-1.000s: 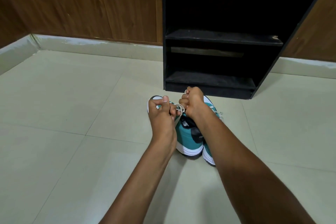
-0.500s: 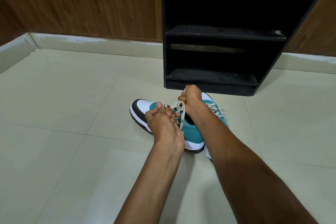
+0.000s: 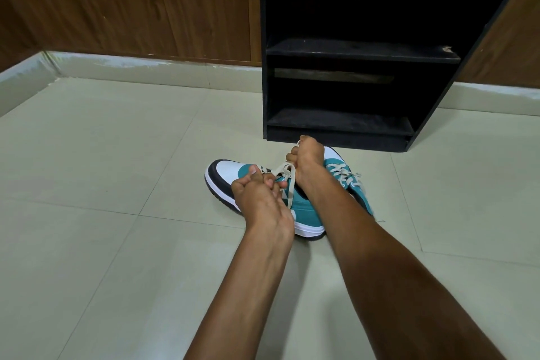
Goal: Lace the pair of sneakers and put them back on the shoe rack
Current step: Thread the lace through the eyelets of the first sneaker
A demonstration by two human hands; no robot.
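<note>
Two teal, white and black sneakers lie on the tiled floor in front of the black shoe rack (image 3: 362, 52). The near sneaker (image 3: 228, 172) points left, its white toe showing beyond my hands. My left hand (image 3: 260, 199) pinches its beige lace (image 3: 287, 181) over the tongue. My right hand (image 3: 306, 155) is closed in a fist on the other end of that lace, pulled up and away. The second sneaker (image 3: 347, 181) lies behind my right forearm, its beige lacing visible, its heel hidden by the arm.
The rack has two bare shelves, the lower one (image 3: 339, 123) just beyond the shoes. A wooden wall (image 3: 131, 3) with a pale skirting (image 3: 146, 67) runs behind. Beige floor tiles (image 3: 102, 169) spread left and right of the shoes.
The near sneaker has swung so its white toe sticks out to the left. My left hand has dropped lower over the tongue; my right hand stays raised with the lace.
</note>
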